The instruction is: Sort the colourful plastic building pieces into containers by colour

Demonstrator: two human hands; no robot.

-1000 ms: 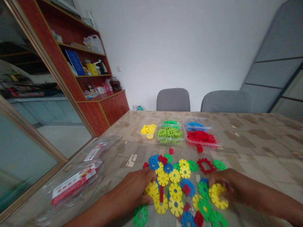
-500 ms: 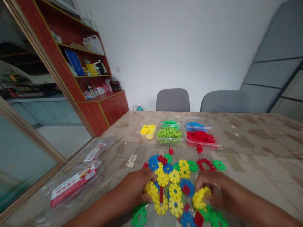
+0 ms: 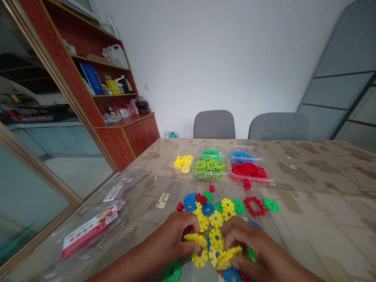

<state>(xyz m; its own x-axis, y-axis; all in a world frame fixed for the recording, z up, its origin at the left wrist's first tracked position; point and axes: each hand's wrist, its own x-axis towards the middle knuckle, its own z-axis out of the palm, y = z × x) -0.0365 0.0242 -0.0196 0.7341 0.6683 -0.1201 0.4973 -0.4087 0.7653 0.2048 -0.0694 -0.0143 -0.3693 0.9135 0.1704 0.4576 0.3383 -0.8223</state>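
Yellow notched discs (image 3: pixel 229 257) sit tilted, rims showing, in both hands (image 3: pixel 251 241).

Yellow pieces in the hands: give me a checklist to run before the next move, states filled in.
1. Left hand gripping yellow pieces: ok, pinched between thumb and fingers.
2. Right hand gripping yellow pieces too: ok, held tilted.
3. Count in each hand: cannot tell, the pieces show nearly edge-on.
4. Surface around the hands free of loose pieces: not ok, a flat yellow disc and a blue disc lie close by.
5. Red ring apart from the right hand: ok, it lies beyond it.
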